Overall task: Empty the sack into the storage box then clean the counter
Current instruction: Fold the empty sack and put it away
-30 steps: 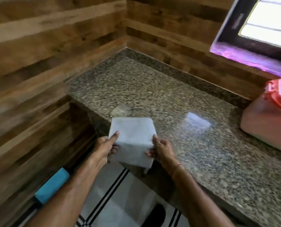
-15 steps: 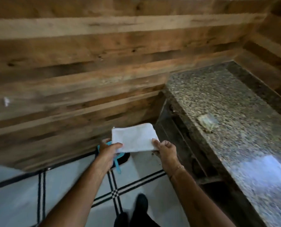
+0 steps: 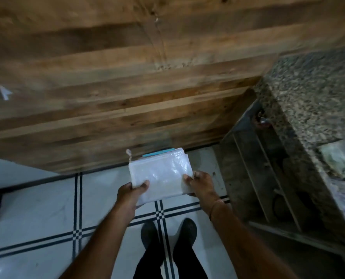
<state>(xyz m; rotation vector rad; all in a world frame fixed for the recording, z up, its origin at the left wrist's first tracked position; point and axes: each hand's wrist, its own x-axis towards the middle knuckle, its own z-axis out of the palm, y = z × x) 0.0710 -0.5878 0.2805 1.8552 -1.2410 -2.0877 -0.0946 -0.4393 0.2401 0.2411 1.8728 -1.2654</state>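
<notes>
Sack: the white woven sack [image 3: 163, 174] is folded into a flat packet and held level over the tiled floor [image 3: 36, 208], close to the wooden wall [image 3: 107, 77] and well left of the counter [image 3: 312, 97].
Left grip: the left grip [image 3: 130, 193] is clamped on the near left corner, thumb on top and fingers underneath.
Right grip: the right grip [image 3: 202, 183] pinches the right edge, fingers curled over the folds.
String: a short knotted string [image 3: 129, 155] sticks up from the far left corner.
Teal thing: a teal edge [image 3: 157, 154] shows past the far side of the sack. I cannot tell what it is or whether the sack touches it.
Counter: a crumpled clear scrap [image 3: 338, 158] lies on the granite near its front edge.
Storage box: not in view.
Step in hand: by its flatness the sack looks emptied. I judge it is being put away low by the wall, with the counter not yet cleaned.
Doing it well: press the folds together with both thumbs, lower the packet level, lay it flat, then let go one side at a time so the stiff weave does not spring open.
After that: the scrap on the counter wants picking up first.
</notes>
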